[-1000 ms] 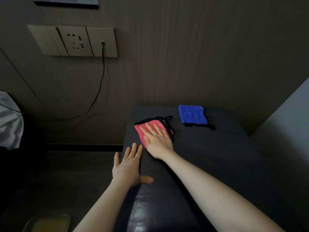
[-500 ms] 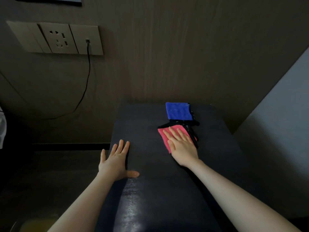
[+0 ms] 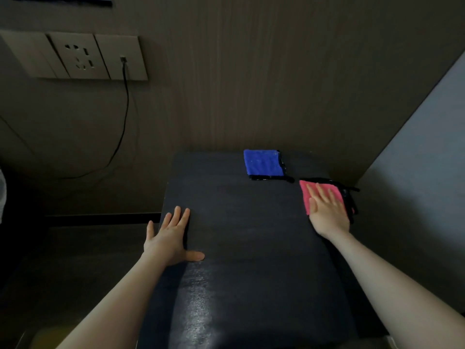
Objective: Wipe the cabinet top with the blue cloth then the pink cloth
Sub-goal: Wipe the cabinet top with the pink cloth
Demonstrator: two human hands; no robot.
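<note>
The dark cabinet top (image 3: pixel 246 222) fills the middle of the view. A folded blue cloth (image 3: pixel 264 163) with black edging lies flat at the back, near the wall. The pink cloth (image 3: pixel 305 195), also black-edged, sits at the right edge of the top. My right hand (image 3: pixel 327 212) presses flat on the pink cloth, fingers spread and pointing away from me. My left hand (image 3: pixel 171 238) rests flat on the cabinet's left edge with nothing under it.
A wood-panel wall (image 3: pixel 251 84) stands right behind the cabinet. A light grey wall (image 3: pixel 415 185) closes in on the right. A socket panel (image 3: pixel 78 56) with a black cable (image 3: pixel 125 109) plugged in hangs at the upper left. Dark floor lies to the left.
My right hand has slid the pink cloth from the left-middle of the top across to the right edge, passing in front of the blue cloth. My left hand has stayed on the left edge.
</note>
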